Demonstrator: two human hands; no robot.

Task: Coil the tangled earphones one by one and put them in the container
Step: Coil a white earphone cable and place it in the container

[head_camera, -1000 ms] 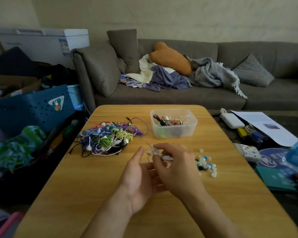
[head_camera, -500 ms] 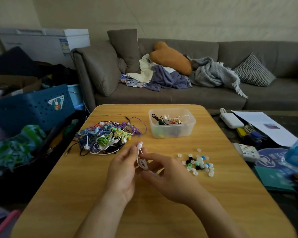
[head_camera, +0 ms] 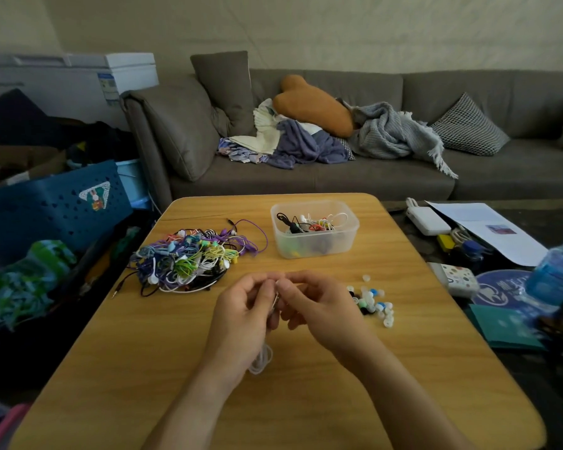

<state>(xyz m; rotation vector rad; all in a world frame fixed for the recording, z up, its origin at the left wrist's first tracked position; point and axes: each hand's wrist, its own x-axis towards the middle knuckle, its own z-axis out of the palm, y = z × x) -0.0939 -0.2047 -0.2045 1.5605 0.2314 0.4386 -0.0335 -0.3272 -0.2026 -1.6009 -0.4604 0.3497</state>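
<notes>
A: Centre of the frame: what do the hands hold?
B: The left hand [head_camera: 244,315] and the right hand [head_camera: 319,306] meet above the wooden counter [head_camera: 163,368], fingers curled. Both pinch a white earphone [head_camera: 261,358] at the point where their fingertips touch. Its looped cord hangs below the left hand, low over the counter.

A: Where are the remaining earphones?
B: Left of centre, the tangled pile of earphones [head_camera: 192,258] lies on the counter: purple, green, yellow, white and black cords, with a purple loop reaching toward the container.

A: And the container?
B: Upper centre, a clear plastic container [head_camera: 314,228] stands on the counter, just right of the pile. It holds several earphones, white, black and orange among them.

A: What lies to the right of the hands?
B: A scatter of loose ear tips [head_camera: 374,303], white, blue, green and black, lies just beside the right hand.

A: Beyond the counter?
B: Top of the frame: a grey sofa [head_camera: 387,180] bearing an orange cushion [head_camera: 312,103] and a grey blanket [head_camera: 394,134]. At the left edge, a blue basket [head_camera: 52,203].
</notes>
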